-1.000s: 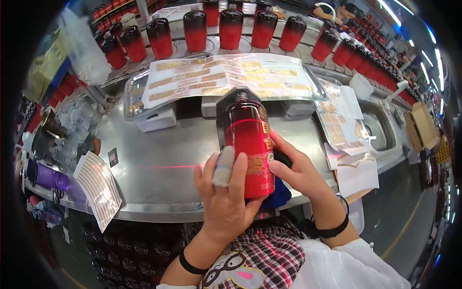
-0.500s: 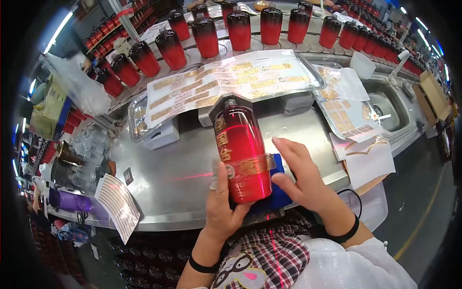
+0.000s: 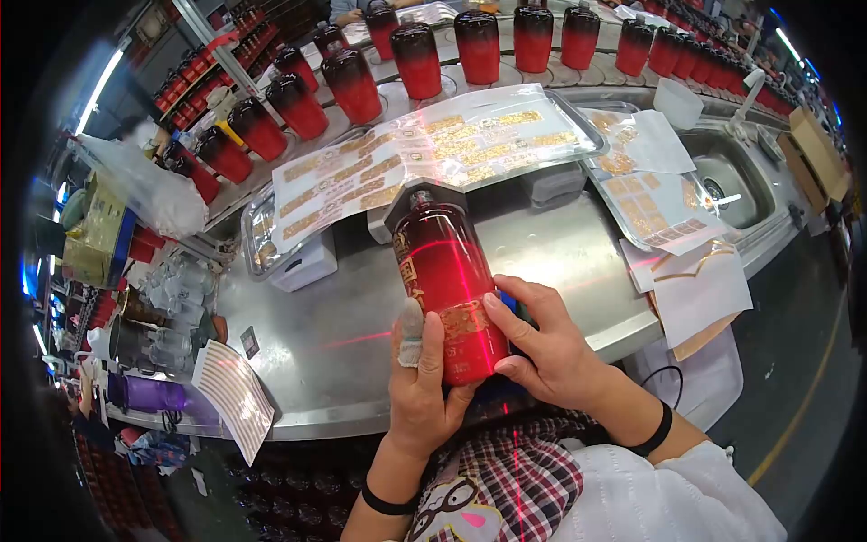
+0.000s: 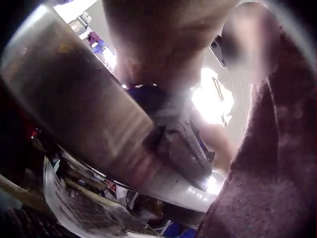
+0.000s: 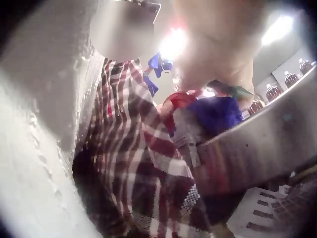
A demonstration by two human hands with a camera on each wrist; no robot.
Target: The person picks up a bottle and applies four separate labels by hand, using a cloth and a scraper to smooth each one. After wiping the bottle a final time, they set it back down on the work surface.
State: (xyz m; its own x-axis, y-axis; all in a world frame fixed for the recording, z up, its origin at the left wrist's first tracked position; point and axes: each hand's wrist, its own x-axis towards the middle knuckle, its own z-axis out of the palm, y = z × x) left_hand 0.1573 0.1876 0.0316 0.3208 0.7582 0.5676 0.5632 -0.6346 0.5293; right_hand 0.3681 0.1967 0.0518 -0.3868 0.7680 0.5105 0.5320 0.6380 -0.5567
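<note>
A red bottle with a black shoulder (image 3: 449,248) lies tilted in front of the person in the head view, gold characters on its left side and a gold patterned band around its lower part. The left hand (image 3: 423,388) grips the bottle's lower left side, a grey cover on one finger. On the lower right side, the right hand (image 3: 551,352) lays its thumb and fingers against the band. A blue cloth (image 5: 215,114) shows below the bottle in the right wrist view. The left wrist view shows the left hand's underside (image 4: 158,39); its fingertips are hidden.
Gold label sheets (image 3: 397,172) lie on a tray beyond the bottle. Behind it stands a curved row of red-and-black bottles (image 3: 478,50). More sheets (image 3: 641,212) and a sink (image 3: 736,190) are at the right. A striped sheet (image 3: 233,393) hangs over the counter's (image 3: 316,397) left front edge.
The bottle has turned about its length, moving the gold characters to its left side. The right hand came away from it, then returned to touch the band. The head view has shifted.
</note>
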